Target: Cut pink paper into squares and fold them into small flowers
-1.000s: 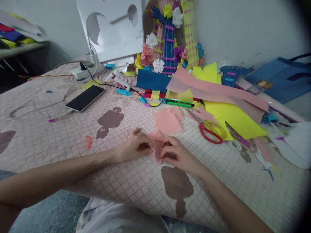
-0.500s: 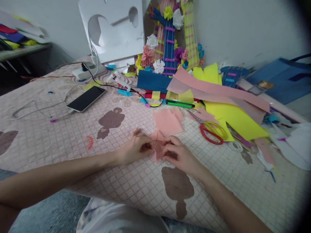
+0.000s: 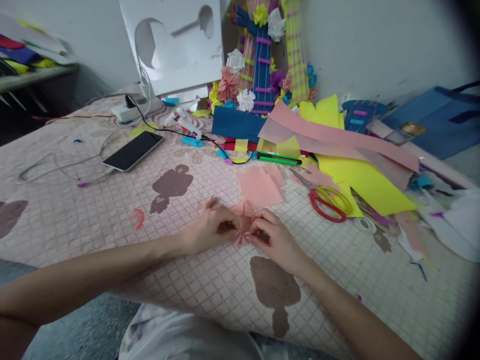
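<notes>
Between my hands is a small piece of pink crepe paper (image 3: 243, 223), puckered into folds along its near edge. My left hand (image 3: 214, 226) pinches its left side, thumb and forefinger pressed together. On the other side my right hand (image 3: 275, 239) has its fingertips closed on the paper's right edge. The fingers hide part of the piece. Just beyond it lie several flat pink paper squares (image 3: 259, 187), overlapping one another. Scissors (image 3: 327, 203) with red and yellow handles rest to the right of the squares.
Pink strips (image 3: 337, 135) and yellow sheets (image 3: 367, 185) spread over the right side. A green cutter knife (image 3: 279, 159) and a white glue gun (image 3: 185, 124) lie farther back. The phone (image 3: 133, 151) is at left with its cable. Decorated paper guitars (image 3: 262, 75) lean against the wall.
The near edge of the pink paper is more gathered and puckered than before. My right fingertips have drawn slightly inward, toward my left hand.
</notes>
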`<control>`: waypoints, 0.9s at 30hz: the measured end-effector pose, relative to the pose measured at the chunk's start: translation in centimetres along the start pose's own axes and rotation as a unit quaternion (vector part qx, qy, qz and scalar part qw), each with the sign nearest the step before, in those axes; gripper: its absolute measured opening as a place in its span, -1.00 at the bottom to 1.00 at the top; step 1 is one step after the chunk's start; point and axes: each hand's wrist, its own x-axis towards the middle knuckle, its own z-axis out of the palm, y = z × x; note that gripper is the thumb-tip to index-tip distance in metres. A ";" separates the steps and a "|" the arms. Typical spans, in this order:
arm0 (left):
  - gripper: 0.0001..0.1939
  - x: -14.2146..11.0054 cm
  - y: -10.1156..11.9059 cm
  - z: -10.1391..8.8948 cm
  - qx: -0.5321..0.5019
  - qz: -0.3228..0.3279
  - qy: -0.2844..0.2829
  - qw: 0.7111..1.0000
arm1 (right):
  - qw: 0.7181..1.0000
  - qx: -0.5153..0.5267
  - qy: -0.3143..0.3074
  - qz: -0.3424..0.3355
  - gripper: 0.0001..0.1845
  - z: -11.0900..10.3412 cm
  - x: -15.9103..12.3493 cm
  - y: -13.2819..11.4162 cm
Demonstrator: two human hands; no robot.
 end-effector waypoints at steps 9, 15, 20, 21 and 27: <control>-0.88 -0.2 -0.8 1.3 0.008 -0.005 0.054 0.999 | 0.998 0.042 -0.046 0.003 -0.92 -1.2 -0.3 0.3; -0.93 -0.2 -0.7 1.2 0.025 -0.002 0.045 0.999 | 1.000 0.010 0.002 -0.004 -0.87 -0.4 -0.1 0.0; -0.94 -0.4 -0.6 1.3 0.035 0.015 0.057 0.998 | 1.000 -0.010 0.018 -0.005 -0.88 0.1 -0.1 -0.2; -0.94 -0.4 -0.6 1.3 0.040 0.018 0.064 0.997 | 1.000 -0.018 0.017 -0.004 -0.88 0.1 -0.1 -0.2; -0.87 -0.4 -0.3 1.6 0.047 0.007 0.083 0.995 | 0.998 -0.054 0.021 0.003 -0.86 0.5 -0.1 -0.2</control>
